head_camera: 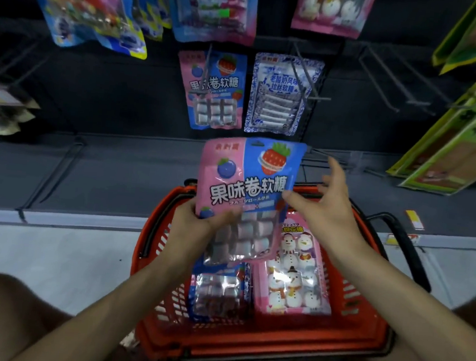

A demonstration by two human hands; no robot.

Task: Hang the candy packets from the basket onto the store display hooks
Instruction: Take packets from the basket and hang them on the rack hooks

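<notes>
My left hand (195,222) grips the lower left of a pink-and-blue fruit-roll candy packet (248,181), held upright above the red basket (357,311). At the packet's right edge my right hand (324,199) has its fingers spread and relaxed, the thumb tip touching the packet. In the basket lie another pink-and-blue packet (218,293) and a pink snowman marshmallow packet (294,274). On the display above, a matching fruit-roll packet (214,92) hangs from a hook, next to a blue-and-white packet (278,97).
Bare metal hooks (389,84) stick out at the upper right. Green-yellow packets (465,137) hang at the far right, several colourful packets (96,6) along the top, and dark ones (4,108) at the left. A grey shelf ledge (89,219) runs behind the basket. My knees flank it.
</notes>
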